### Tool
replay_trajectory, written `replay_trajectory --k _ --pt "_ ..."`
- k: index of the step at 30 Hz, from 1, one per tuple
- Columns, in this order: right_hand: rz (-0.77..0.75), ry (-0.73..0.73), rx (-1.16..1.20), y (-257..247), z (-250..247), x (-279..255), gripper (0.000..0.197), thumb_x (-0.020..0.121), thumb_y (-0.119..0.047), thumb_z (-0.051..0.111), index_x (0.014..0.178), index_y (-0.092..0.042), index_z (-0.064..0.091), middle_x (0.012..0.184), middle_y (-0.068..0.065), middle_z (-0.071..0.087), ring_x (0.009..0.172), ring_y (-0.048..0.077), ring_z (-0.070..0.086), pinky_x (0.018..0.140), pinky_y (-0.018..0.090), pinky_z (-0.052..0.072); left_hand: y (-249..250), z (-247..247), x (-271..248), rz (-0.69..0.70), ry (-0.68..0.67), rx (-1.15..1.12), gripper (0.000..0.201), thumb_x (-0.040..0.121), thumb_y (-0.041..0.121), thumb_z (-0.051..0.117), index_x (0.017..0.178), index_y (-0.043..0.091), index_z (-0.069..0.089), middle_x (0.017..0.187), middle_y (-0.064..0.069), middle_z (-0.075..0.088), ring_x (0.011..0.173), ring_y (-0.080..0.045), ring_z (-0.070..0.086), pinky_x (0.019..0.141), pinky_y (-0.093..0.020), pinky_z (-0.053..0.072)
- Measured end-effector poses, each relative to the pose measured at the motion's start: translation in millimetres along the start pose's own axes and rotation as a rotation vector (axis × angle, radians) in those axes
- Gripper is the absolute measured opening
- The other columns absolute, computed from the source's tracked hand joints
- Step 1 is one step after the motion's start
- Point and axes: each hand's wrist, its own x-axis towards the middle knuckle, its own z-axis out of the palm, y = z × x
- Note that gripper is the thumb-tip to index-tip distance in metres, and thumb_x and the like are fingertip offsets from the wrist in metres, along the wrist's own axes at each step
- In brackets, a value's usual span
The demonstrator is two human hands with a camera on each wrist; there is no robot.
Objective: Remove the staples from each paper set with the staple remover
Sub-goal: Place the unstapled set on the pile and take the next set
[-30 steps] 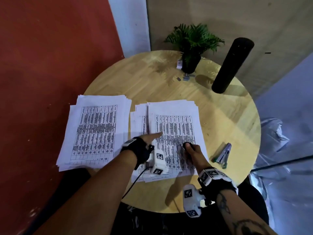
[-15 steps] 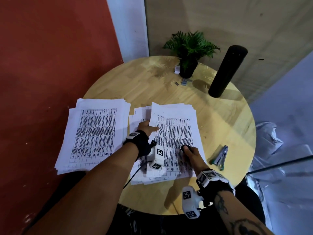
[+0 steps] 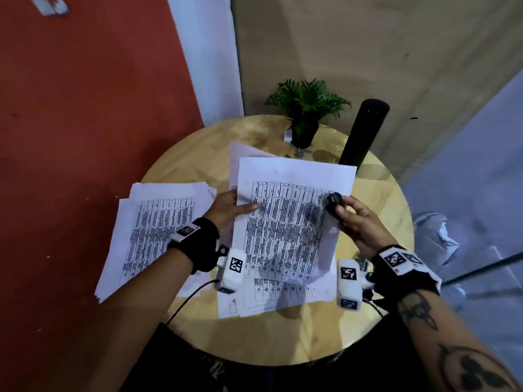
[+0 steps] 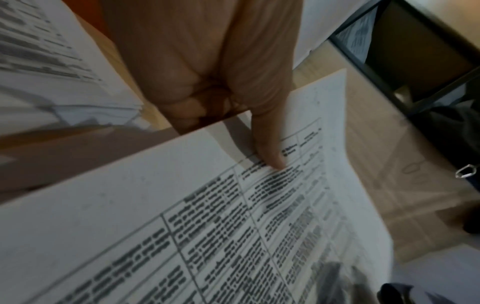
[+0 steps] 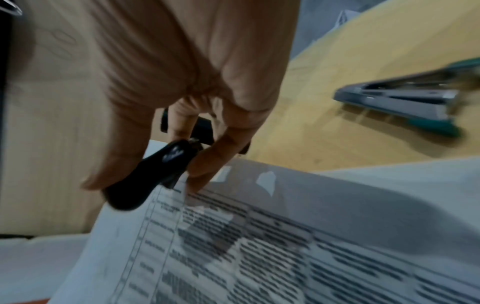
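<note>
Centrally in the head view sits the round wooden tabletop [image 3: 376, 210], filling the middle of the frame against a red wall at left and a pale wall behind.

Left-centre of the frame: a flat stack of printed sheets [image 3: 158, 230] lies on the wood, table-grid text facing up. Lower centre: a second pile [image 3: 283, 295] lies under the raised sheets, its near edge showing below them.

Centre of frame: one paper set [image 3: 288, 222] is lifted and tilted up off that pile, printed side toward the camera. It is held at both side edges.

Left hand [image 3: 226, 207]: grips the set's left edge, thumb laid on the printed face, remaining fingers behind the sheet. The left wrist view confirms the thumb [image 4: 270, 152] pressing on the grid.

Right hand [image 3: 356, 222]: at the set's right edge, upper part. Its fingers are curled around the black staple remover [image 3: 335, 200]; in the right wrist view the staple remover [image 5: 153, 172] touches the page margin, with one fingertip [image 5: 200, 176] also on the paper.

Upper centre, far edge of tabletop: a small potted plant [image 3: 307, 108], and just right of it a black cylinder [image 3: 363, 131] standing upright.

Right wrist view, upper right: a stapler [image 5: 405, 102] lies on the wood, apart from the papers; blurred.
</note>
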Motion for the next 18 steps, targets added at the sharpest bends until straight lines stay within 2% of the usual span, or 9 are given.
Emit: replay_trajectory --k 2,4,7,9,11,13,14,15,18 --pt "-0.036 -0.081 -0.029 -21 3 -3 0.085 0.018 -0.053 0.092 0.093 -0.023 0.064 0.093 -0.01 0.069 0.082 0.001 0.065 0.072 0.017 0.045 11 -1 -6 0.013 -0.034 -0.015 0.022 0.083 -0.01 0.061 0.089 0.011 0.064 0.076 0.013 0.073 0.077 0.001 0.067 0.083 -0.017 0.052" --pt "-0.082 -0.132 -0.076 -37 9 -11 0.083 0.022 -0.053 0.092 0.095 -0.022 0.066 0.096 -0.007 0.068 0.088 0.005 0.065 0.079 0.021 0.044 20 -2 -13 0.029 -0.047 -0.022 0.022 0.083 -0.011 0.06 0.095 0.006 0.064 0.077 0.013 0.073 0.077 0.0 0.068 0.081 -0.017 0.053" --pt "-0.163 -0.17 -0.157 -59 21 -26 0.082 0.023 -0.057 0.089 0.094 -0.022 0.065 0.09 -0.011 0.069 0.081 0.004 0.065 0.062 0.012 0.047 32 -3 -26 0.052 -0.027 -0.039 0.031 0.082 -0.012 0.06 0.111 -0.001 0.06 0.091 0.006 0.072 0.078 -0.001 0.068 0.076 -0.018 0.055" --pt "-0.229 -0.197 -0.23 -75 30 -39 0.075 0.026 -0.055 0.088 0.091 -0.024 0.066 0.083 -0.016 0.07 0.075 0.0 0.065 0.059 0.012 0.046 39 -4 -35 0.078 0.024 -0.045 0.035 0.08 -0.012 0.063 0.113 -0.002 0.06 0.098 -0.001 0.07 0.076 0.001 0.068 0.07 -0.015 0.053" --pt "-0.285 -0.238 -0.281 -92 37 -52 0.066 0.03 -0.044 0.086 0.09 -0.024 0.065 0.08 -0.018 0.07 0.073 -0.002 0.064 0.06 0.015 0.047 48 -5 -43 0.11 0.083 -0.055 0.024 0.076 -0.01 0.068 0.097 0.002 0.066 0.083 0.005 0.073 0.071 0.0 0.067 0.071 -0.019 0.05" --pt "-0.337 -0.277 -0.301 -107 43 -63 0.068 0.029 -0.045 0.089 0.09 -0.023 0.068 0.083 -0.014 0.071 0.076 0.001 0.065 0.062 0.016 0.049 59 -6 -49 0.155 0.171 -0.05 0.02 0.071 -0.004 0.075 0.076 0.012 0.064 0.066 0.01 0.069 0.067 -0.006 0.064 0.071 -0.023 0.045" --pt "-0.36 -0.29 -0.3 -114 46 -69 0.068 0.028 -0.05 0.09 0.088 -0.024 0.071 0.085 -0.012 0.072 0.079 0.004 0.066 0.064 0.015 0.05 65 -7 -52 0.19 0.24 -0.036 0.023 0.069 0.001 0.079 0.076 0.015 0.063 0.071 0.009 0.067 0.071 -0.011 0.06 0.071 -0.024 0.043" --pt "-0.379 -0.304 -0.292 -121 49 -76 0.065 0.029 -0.052 0.09 0.086 -0.026 0.073 0.087 -0.01 0.072 0.081 0.005 0.067 0.066 0.015 0.051 71 -10 -54 0.233 0.323 0.002 0.031 0.065 0.008 0.083 0.086 0.015 0.062 0.085 0.004 0.065 0.081 -0.014 0.057 0.074 -0.025 0.042" --pt "-0.437 -0.346 -0.274 -139 54 -92 0.062 0.032 -0.051 0.09 0.088 -0.03 0.074 0.09 -0.008 0.073 0.084 0.009 0.067 0.072 0.018 0.052 102 -18 -67 0.453 0.525 0.305 0.102 0.05 0.038 0.09 0.135 0.017 0.038 0.133 -0.006 0.043 0.12 -0.019 0.04 0.098 -0.029 0.035"
